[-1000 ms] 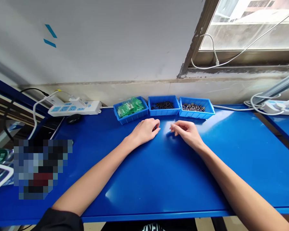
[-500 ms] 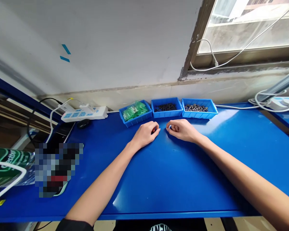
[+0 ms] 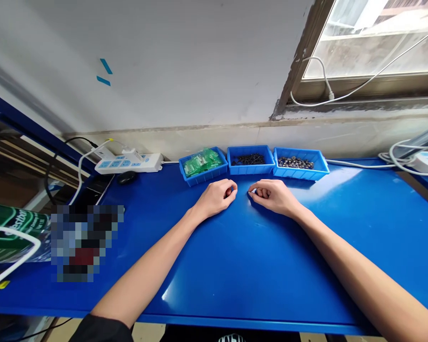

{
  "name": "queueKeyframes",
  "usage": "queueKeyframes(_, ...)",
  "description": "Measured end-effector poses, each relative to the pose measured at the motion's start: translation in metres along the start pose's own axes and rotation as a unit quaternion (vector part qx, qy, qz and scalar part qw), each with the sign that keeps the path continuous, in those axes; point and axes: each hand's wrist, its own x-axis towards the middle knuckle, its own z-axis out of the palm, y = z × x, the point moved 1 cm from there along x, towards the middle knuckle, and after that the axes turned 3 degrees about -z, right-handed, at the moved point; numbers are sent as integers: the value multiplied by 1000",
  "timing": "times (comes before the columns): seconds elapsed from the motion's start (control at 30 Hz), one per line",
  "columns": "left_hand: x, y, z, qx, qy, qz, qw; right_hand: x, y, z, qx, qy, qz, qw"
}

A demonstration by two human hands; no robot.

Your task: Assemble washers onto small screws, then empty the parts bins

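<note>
My left hand (image 3: pixel 219 197) rests on the blue tabletop (image 3: pixel 214 266), its fingers curled and the thumb against the index finger. Across a small gap, my right hand (image 3: pixel 271 195) is curled the same way, thumb and index fingertips together. Nothing shows in either pinch. Just behind the hands stand three blue bins. The left bin (image 3: pixel 203 177) holds green plastic packets (image 3: pixel 203 161). In the middle bin (image 3: pixel 251 169) lie dark screw-like pieces (image 3: pixel 250 159). Small shiny metal pieces (image 3: pixel 296 163) fill the bottom of the right bin (image 3: pixel 301 174).
A white power strip (image 3: pixel 128 164) and a black mouse (image 3: pixel 126 177) are at the back left. Nearer on that side lie a bottle with a green label (image 3: pixel 16 232) and a blurred-out item (image 3: pixel 87 242). White cables (image 3: pixel 360 164) run along the wall at right.
The camera view has shifted slightly, so the bins and wall appear a little further right. Both hands keep almost the same curled pose and place on the table.
</note>
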Motion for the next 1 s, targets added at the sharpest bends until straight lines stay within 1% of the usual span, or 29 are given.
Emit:
queueKeyframes(0.1,-2,2,1,47,15,27,998,-1,-1,0,-9,4,-7,1000)
queueKeyframes(0.17,-1,5,-1,111,55,71,990,-3,-2,1,-27,21,-8,999)
queueKeyframes(0.23,5,8,-5,180,102,106,972,-4,-3,2,-62,54,0,997)
queueKeyframes(0.3,16,10,-10,236,127,115,957,-6,-5,3,-101,100,13,990)
queueKeyframes(0.37,29,10,-15,273,127,108,948,-6,-6,2,-124,163,27,979)
queueKeyframes(0.4,36,10,-17,285,118,101,946,-6,-7,1,-126,196,36,972)
queueKeyframes(0.47,47,9,-17,294,84,97,947,-6,-6,-1,-121,250,57,959)
queueKeyframes(0.5,51,8,-17,294,68,93,949,-5,-6,-1,-117,266,67,954)
queueKeyframes(0.57,54,7,-14,288,56,84,952,-4,-5,-3,-108,282,91,949)
queueKeyframes(0.67,50,6,-10,279,76,82,954,-4,-2,-4,-91,299,137,940)
queueKeyframes(0.8,41,2,-5,284,96,109,948,-4,0,-5,-61,322,195,925)
queueKeyframes(0.9,35,0,-4,290,95,129,944,-4,1,-7,-36,335,210,918)
queueKeyframes(1.0,29,1,-3,296,87,156,938,-3,0,-7,-16,339,210,917)
